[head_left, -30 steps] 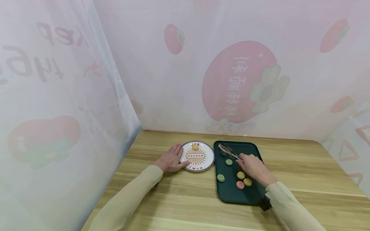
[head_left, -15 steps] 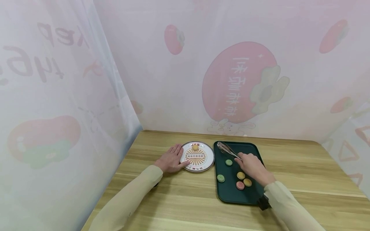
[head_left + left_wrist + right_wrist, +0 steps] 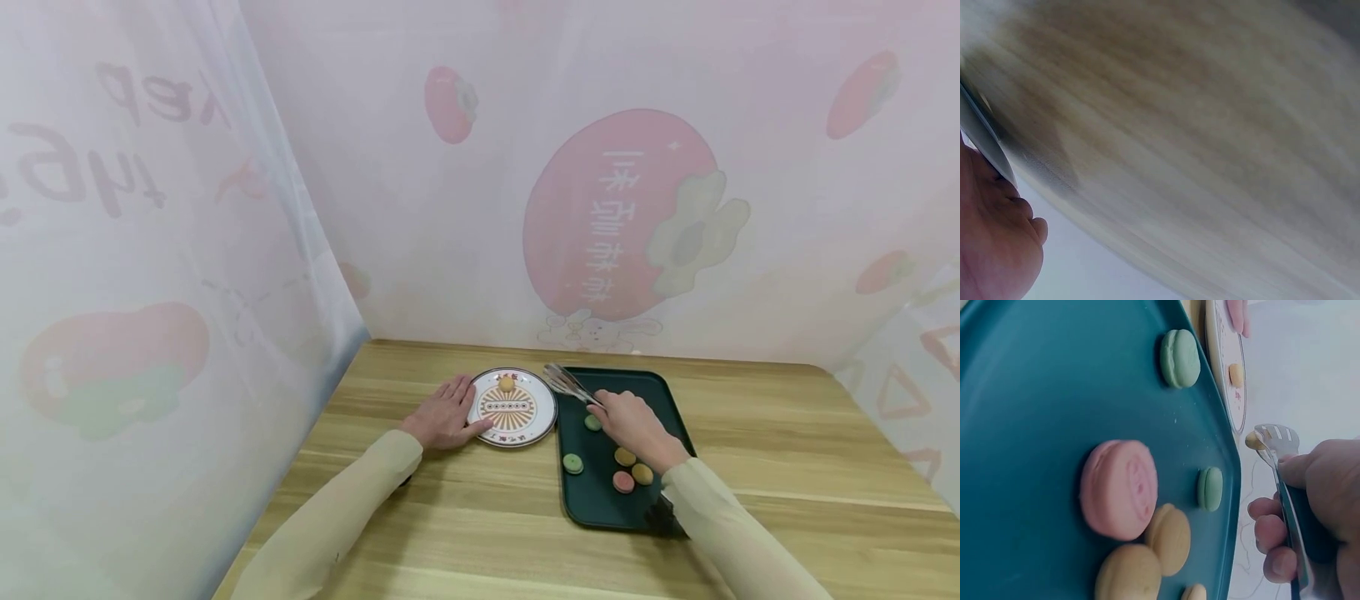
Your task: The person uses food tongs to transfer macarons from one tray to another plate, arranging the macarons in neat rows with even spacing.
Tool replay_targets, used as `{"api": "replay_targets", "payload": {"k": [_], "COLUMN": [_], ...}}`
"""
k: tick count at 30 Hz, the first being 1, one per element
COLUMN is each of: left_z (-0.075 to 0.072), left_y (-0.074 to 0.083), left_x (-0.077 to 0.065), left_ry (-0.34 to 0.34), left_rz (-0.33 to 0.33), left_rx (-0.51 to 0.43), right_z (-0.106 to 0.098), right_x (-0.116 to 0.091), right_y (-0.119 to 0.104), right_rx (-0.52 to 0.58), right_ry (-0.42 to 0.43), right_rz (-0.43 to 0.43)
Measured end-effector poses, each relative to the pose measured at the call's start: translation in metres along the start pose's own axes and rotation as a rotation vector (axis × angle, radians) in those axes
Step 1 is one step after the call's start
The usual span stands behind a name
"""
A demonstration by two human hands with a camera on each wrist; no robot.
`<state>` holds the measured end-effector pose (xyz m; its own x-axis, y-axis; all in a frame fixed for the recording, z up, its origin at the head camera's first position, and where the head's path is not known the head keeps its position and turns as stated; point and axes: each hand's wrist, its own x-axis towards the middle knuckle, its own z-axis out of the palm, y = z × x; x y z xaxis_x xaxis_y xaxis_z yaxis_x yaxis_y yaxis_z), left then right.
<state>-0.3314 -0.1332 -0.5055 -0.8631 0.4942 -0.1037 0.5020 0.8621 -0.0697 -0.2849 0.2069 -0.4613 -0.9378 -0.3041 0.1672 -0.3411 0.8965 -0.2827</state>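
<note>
- Round white plate [image 3: 546,408]: yellow macaron [image 3: 507,384]; left hand [image 3: 444,417] outstretched.
- Rectangular green tray [image 3: 600,512]: pink, green, yellow macarons [image 3: 1119,490].
- I see right hand [image 3: 633,422] gripping silver tongs [image 3: 573,386], tan macaron [image 3: 1254,440] clamped.

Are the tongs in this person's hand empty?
No, the right wrist view shows a tan macaron at the tips of the tongs.

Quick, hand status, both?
Left hand: open, resting at the rim of the plate.
Right hand: closed, holding the metal tongs, with a tan macaron between their tips.
</note>
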Motion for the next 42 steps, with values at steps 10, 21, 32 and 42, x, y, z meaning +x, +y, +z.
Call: {"api": "replay_targets", "payload": {"k": [10,21,32,42], "left_z": [0.0,-0.001,0.001,-0.001], "left_y": [-0.001,-0.002,-0.002,-0.001], "left_x": [0.0,0.001,-0.002,-0.001], "left_ry": [0.002,-0.002,-0.002,-0.006], "left_rz": [0.005,0.002,0.007,0.002], "left_rx": [0.004,0.009,-0.002,0.0], "right_z": [0.005,0.011,0.015,0.018], "right_x": [0.016,0.031,0.04,0.048], "right_y": [-0.011,-0.025,-0.034,-0.039], "right_rx": [0.01,0.012,-0.029,-0.042], "right_ry": [-0.018,-0.067,-0.079,-0.12], "right_rz": [-0.032,0.011,-0.006,-0.003]}}
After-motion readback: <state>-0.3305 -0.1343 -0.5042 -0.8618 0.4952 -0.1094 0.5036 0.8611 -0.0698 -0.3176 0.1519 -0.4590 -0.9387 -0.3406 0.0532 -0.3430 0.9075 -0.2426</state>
